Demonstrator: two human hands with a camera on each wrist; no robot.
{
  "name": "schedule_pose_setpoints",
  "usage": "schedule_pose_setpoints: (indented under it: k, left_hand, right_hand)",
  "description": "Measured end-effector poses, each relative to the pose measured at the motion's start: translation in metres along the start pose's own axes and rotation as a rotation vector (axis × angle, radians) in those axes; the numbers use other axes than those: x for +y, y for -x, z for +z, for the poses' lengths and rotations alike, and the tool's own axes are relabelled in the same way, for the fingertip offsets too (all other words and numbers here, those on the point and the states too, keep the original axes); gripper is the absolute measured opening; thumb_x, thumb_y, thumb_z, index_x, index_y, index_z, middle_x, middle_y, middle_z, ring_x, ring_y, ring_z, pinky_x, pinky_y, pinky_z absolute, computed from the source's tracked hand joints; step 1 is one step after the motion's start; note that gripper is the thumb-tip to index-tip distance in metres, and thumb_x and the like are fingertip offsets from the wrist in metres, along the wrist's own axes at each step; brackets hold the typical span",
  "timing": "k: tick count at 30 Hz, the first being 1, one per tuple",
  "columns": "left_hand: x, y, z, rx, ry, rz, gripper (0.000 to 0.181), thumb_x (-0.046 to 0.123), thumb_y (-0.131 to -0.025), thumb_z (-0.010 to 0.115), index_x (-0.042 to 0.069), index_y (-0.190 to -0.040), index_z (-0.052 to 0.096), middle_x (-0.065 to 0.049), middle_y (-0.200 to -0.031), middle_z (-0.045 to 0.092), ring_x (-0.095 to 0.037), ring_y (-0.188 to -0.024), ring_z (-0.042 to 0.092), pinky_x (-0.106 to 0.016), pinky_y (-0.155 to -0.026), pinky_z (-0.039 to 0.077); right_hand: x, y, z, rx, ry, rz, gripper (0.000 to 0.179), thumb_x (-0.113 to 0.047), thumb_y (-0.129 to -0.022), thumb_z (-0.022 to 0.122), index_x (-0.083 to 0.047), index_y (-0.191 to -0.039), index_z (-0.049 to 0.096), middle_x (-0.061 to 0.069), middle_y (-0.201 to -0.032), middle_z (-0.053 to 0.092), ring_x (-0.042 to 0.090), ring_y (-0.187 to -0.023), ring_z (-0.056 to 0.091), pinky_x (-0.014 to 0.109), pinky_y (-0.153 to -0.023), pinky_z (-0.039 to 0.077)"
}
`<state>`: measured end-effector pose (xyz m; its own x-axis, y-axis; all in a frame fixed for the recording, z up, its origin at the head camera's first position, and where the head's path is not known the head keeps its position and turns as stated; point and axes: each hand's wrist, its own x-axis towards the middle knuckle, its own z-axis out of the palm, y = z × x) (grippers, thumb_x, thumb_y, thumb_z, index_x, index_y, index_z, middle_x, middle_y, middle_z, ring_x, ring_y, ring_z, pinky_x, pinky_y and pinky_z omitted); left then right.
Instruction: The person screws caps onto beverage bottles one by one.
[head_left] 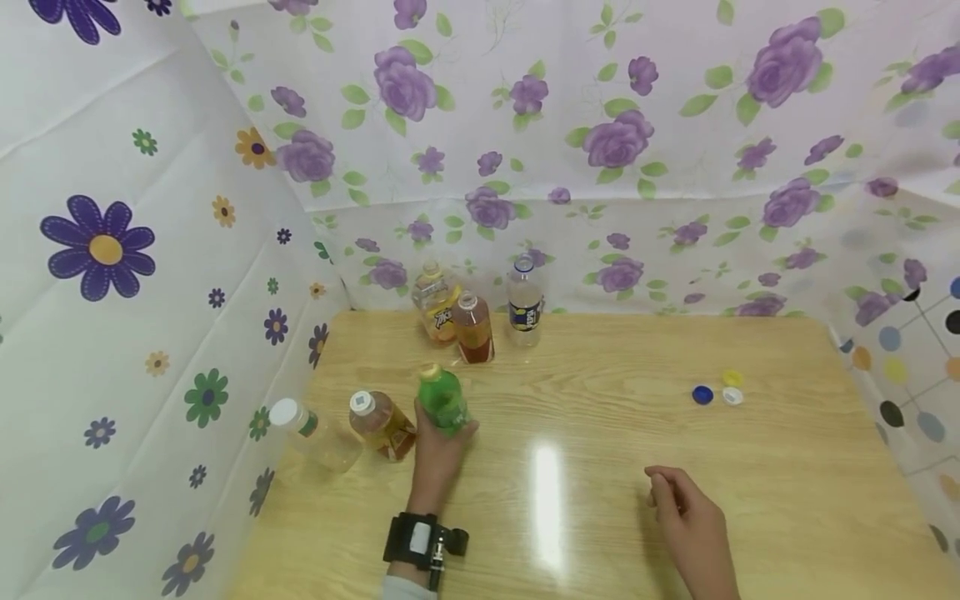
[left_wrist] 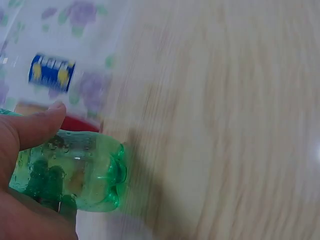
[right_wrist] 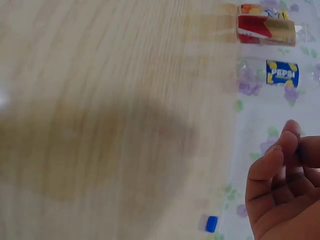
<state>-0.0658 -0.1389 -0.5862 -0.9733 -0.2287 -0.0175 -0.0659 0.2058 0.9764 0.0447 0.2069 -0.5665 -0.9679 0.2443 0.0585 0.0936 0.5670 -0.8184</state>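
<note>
My left hand (head_left: 438, 446) grips a green plastic bottle (head_left: 444, 404) around its body, thumb on one side and fingers on the other. Water drops cling to the bottle's wall in the left wrist view, where its ridged base (left_wrist: 117, 172) points away from the hand. Just left of it stands a white-capped bottle of brown drink (head_left: 382, 427). Further left is a clear bottle (head_left: 326, 442) with a white cap. On the right side, my right hand (head_left: 686, 517) hovers over the table with loosely curled fingers and holds nothing.
At the back wall stand three capless bottles: one with a yellow label (head_left: 437, 312), one with reddish-brown drink (head_left: 474, 332) and a clear Pepsi bottle (head_left: 524, 310). Blue (head_left: 702, 395), white (head_left: 732, 396) and yellow (head_left: 732, 378) caps lie on the wooden table (head_left: 600, 417). Flowered sheets (head_left: 525, 150) surround it.
</note>
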Motion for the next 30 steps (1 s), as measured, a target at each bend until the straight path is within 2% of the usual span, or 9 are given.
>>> schedule_pose_setpoints:
  k: [5, 8, 13, 17, 20, 24, 27, 30]
  left_hand:
    - [0.001, -0.005, -0.011, 0.028, -0.007, 0.004, 0.091, 0.009, -0.091, 0.085, 0.017, -0.16, 0.026, -0.017, -0.155, 0.047, -0.038, -0.147, 0.041, -0.06, -0.12, 0.03]
    - [0.0, -0.006, -0.015, 0.079, -0.026, 0.033, 0.089, 0.008, -0.091, 0.086, 0.012, -0.158, 0.028, -0.017, -0.152, 0.048, -0.037, -0.145, 0.044, -0.058, -0.12, 0.032]
    - [0.0, -0.005, -0.021, 0.166, -0.094, 0.08, 0.088, 0.007, -0.088, 0.089, 0.007, -0.153, 0.03, -0.018, -0.144, 0.054, -0.037, -0.137, 0.052, -0.055, -0.116, 0.038]
    - [0.002, -0.003, -0.027, 0.213, -0.118, 0.084, 0.095, 0.008, -0.088, 0.089, 0.007, -0.157, 0.024, -0.021, -0.146, 0.052, -0.038, -0.139, 0.05, -0.053, -0.117, 0.038]
    - [0.001, -0.002, -0.032, 0.237, -0.131, 0.074, 0.102, 0.011, -0.089, 0.089, 0.012, -0.162, 0.017, -0.02, -0.152, 0.047, -0.036, -0.144, 0.046, -0.053, -0.12, 0.035]
    - [-0.002, 0.0, -0.04, 0.241, -0.065, 0.096, 0.104, 0.006, -0.089, 0.087, 0.017, -0.164, 0.016, -0.014, -0.157, 0.043, -0.032, -0.146, 0.043, -0.051, -0.12, 0.034]
    - [-0.004, 0.006, -0.044, 0.216, -0.029, 0.083, 0.1, 0.005, -0.092, 0.084, 0.013, -0.165, 0.016, -0.016, -0.158, 0.037, -0.035, -0.147, 0.041, -0.054, -0.12, 0.034]
    - [-0.006, 0.014, -0.047, 0.193, -0.07, 0.018, 0.095, 0.015, -0.098, 0.079, 0.008, -0.166, 0.013, -0.023, -0.159, 0.032, -0.042, -0.147, 0.039, -0.06, -0.119, 0.032]
  right_hand:
    - [0.009, 0.004, -0.012, -0.003, 0.006, 0.057, 0.028, -0.029, -0.113, 0.055, -0.01, -0.121, 0.073, 0.004, -0.088, 0.071, 0.021, -0.07, 0.064, 0.025, -0.062, 0.054]
    - [0.011, 0.004, -0.017, -0.043, 0.004, 0.091, 0.03, -0.032, -0.113, 0.055, -0.01, -0.124, 0.073, 0.005, -0.091, 0.072, 0.021, -0.073, 0.064, 0.025, -0.063, 0.054]
    - [0.014, 0.002, -0.025, -0.135, -0.004, 0.199, 0.038, -0.042, -0.112, 0.054, -0.012, -0.129, 0.071, 0.006, -0.101, 0.072, 0.021, -0.087, 0.065, 0.025, -0.071, 0.055]
    - [0.019, 0.004, -0.028, -0.148, 0.026, 0.256, 0.034, -0.036, -0.113, 0.054, -0.013, -0.131, 0.071, 0.006, -0.106, 0.073, 0.02, -0.092, 0.067, 0.025, -0.074, 0.056]
    - [0.024, 0.006, -0.03, -0.13, 0.048, 0.249, 0.028, -0.027, -0.113, 0.054, -0.012, -0.131, 0.071, 0.007, -0.11, 0.074, 0.019, -0.092, 0.068, 0.025, -0.074, 0.056]
    - [0.029, 0.005, -0.032, -0.123, 0.081, 0.217, 0.026, -0.023, -0.113, 0.054, -0.012, -0.129, 0.071, 0.008, -0.118, 0.075, 0.017, -0.094, 0.068, 0.024, -0.076, 0.056]
    - [0.031, 0.004, -0.035, -0.123, 0.105, 0.2, 0.026, -0.022, -0.113, 0.054, -0.011, -0.128, 0.071, 0.009, -0.119, 0.074, 0.016, -0.095, 0.066, 0.024, -0.077, 0.055]
    - [0.032, 0.0, -0.038, -0.108, 0.127, 0.171, 0.025, -0.02, -0.113, 0.053, -0.01, -0.127, 0.071, 0.009, -0.117, 0.075, 0.017, -0.095, 0.065, 0.024, -0.074, 0.054]
